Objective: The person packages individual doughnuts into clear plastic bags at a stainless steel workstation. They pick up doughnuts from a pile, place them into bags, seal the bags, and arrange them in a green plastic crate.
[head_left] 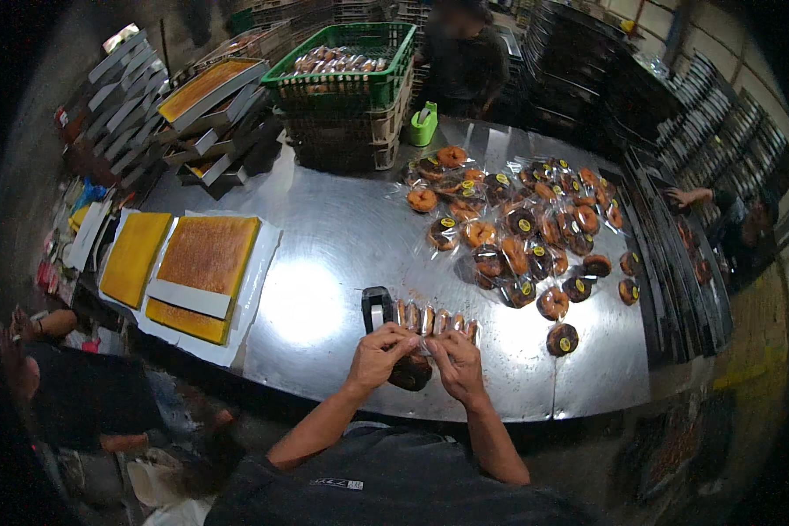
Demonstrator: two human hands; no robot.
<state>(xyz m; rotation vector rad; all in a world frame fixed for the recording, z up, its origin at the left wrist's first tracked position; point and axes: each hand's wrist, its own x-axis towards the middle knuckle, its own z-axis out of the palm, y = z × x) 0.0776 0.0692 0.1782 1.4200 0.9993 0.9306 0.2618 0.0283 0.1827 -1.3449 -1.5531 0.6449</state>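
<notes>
Near the front edge of the shiny, silver-grey metal bench (324, 219), the left hand (382, 356) and the right hand (458, 363) meet almost tip to tip. Each is closed narrow, thumb against fingers, pinching a small bit of clear, glossy plastic film (424, 347) between them. The film is thin and see-through and catches the light in pale streaks; its outline is partly hidden by the fingers.

Just below the pinch, nearest the person, sits a dark chocolate-brown, rounded doughnut (409, 374), its surface mottled and partly covered by the left hand. Whether the pinched film wraps this doughnut cannot be told.

Just beyond the fingertips stands a row of slim, golden-brown pastries in clear wrap (436, 319), set side by side, with pale glints on the wrapping; the hands cover their near ends. A black tape dispenser (376, 309) stands just beside the row, on its left.

Farther off to the right lies a loose heap of ring doughnuts in clear bags (515, 225), some orange-brown, some dark-topped, many bearing a round yellow-and-black sticker. Two flat, rectangular yellow sheet cakes (203, 254), one brown-topped, lie well apart at the left.
</notes>
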